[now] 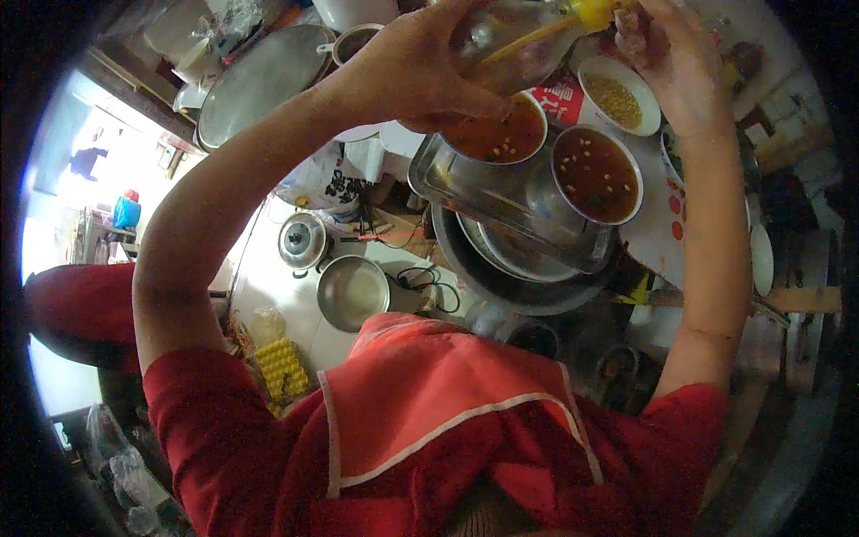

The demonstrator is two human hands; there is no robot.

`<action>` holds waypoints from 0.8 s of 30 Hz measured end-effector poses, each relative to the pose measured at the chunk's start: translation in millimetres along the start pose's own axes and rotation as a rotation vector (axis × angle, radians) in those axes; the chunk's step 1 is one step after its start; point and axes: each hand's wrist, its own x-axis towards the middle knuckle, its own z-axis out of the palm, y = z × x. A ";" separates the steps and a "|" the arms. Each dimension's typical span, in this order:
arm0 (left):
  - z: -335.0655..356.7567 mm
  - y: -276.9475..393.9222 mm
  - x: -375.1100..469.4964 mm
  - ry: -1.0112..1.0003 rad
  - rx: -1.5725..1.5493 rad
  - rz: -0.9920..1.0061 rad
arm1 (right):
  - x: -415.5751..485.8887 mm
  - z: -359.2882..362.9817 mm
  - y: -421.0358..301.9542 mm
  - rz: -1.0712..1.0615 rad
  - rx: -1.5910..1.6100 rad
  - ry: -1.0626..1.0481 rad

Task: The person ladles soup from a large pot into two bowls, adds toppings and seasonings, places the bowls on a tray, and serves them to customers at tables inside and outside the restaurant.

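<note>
My left hand (pixel 436 74) is wrapped around a clear bottle (pixel 523 40), which lies tilted near the top of the view. A yellow cap or neck (pixel 594 15) shows at its right end, and a light-brown stick-like shape shows through its wall. My right hand (pixel 671 67) is beside the yellow end with its fingers curled; whether it grips the cap is hard to see. Below the bottle, a bowl of red broth (pixel 500 137) with pale bits floating in it is partly hidden by my left hand. A second bowl of red broth (pixel 596 176) stands to its right.
A metal tray (pixel 470 194) lies under the bowls, above a dark basin (pixel 463 268). A white bowl of yellowish chopped bits (pixel 617 97) stands farther back. At left are a large round metal lid (pixel 265 87), a lidded pot (pixel 302 240), an uncovered pot (pixel 354 294) and yellow egg trays (pixel 280 368).
</note>
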 end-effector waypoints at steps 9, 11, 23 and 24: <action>-12.8 -29.3 -13.2 -0.052 -0.029 0.177 | -2.4 20.6 6.4 -0.156 -0.228 -0.073; -16.1 -28.2 -13.1 -0.120 -0.081 0.158 | -5.2 19.5 7.6 0.029 -0.155 -0.089; 11.7 -86.3 -61.5 0.012 -0.222 -0.279 | 13.1 -31.6 -21.1 -0.139 -0.050 0.201; 10.5 -90.8 -69.0 0.069 0.115 -0.055 | 11.2 -29.9 -26.1 -0.192 0.037 0.422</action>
